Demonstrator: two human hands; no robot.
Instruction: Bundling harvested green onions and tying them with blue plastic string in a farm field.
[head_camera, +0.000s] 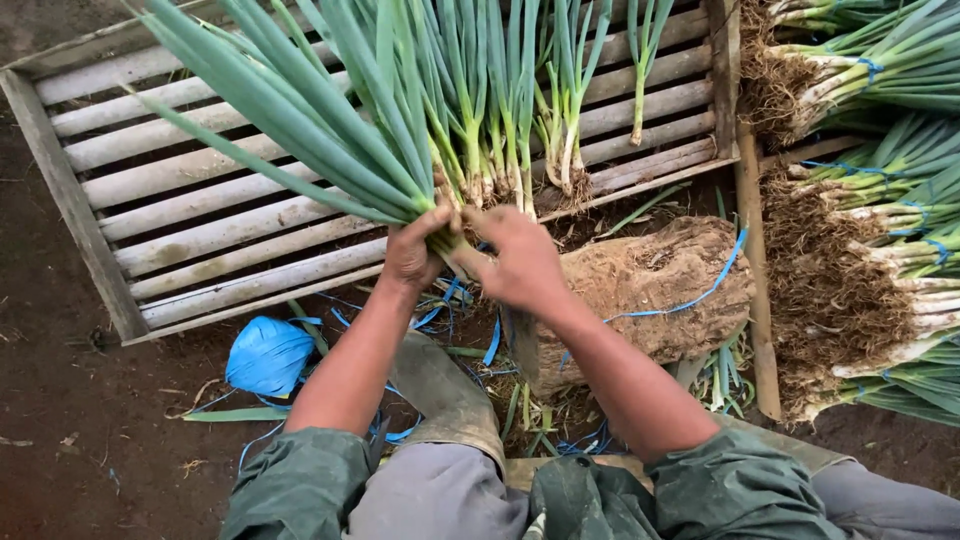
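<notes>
From the head camera, the left hand (412, 252) and the right hand (520, 262) sit close together, both clamped around the base of a bunch of green onions (400, 130) whose long leaves fan up and to the left over a slatted wooden rack (200, 215). More loose green onion stalks (565, 110) lie on the rack just behind the hands, roots pointing toward the person. Below the right hand rests a root-covered log-like bundle (650, 290) with blue plastic twine (700, 295) looped over it. A ball of blue twine (268, 355) lies on the dark soil (70, 420) near the left forearm. To the right, tied bundles of green onions (880, 200) are stacked with their roots facing left, well apart from the hands
</notes>
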